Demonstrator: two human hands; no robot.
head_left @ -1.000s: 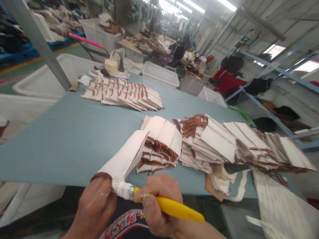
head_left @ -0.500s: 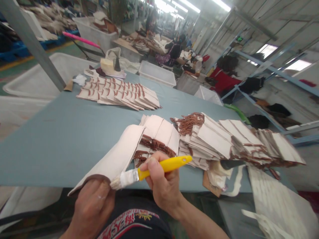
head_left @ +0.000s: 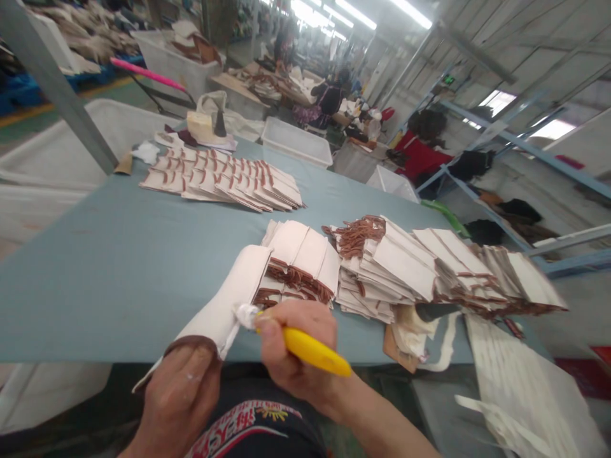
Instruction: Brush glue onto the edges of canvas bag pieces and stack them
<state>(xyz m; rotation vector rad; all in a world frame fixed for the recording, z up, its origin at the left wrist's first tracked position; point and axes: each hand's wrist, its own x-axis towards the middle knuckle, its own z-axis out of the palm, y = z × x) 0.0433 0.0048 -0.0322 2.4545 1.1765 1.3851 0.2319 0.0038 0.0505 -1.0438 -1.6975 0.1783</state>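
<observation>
My left hand grips the brown-trimmed near end of a long white piece of leather or cloth, its fingers tucked in at the rim and partly hidden. The piece slants away over the table's front edge, its far end against a stack of similar white pieces with brown trim. Held in my closed right hand is a paintbrush with a yellow handle. Its whitish bristles touch the right side of the piece, about halfway along.
More trimmed stacks lie to the right, and overlapping rows of pieces lie at the back left of the blue-green table. Plastic bins stand behind it. A metal post rises at the left. Another person sits farther off.
My right hand has moved the brush forward from the brown rim to the piece's right side, and the handle now points down to the right. My left hand keeps its hold.
</observation>
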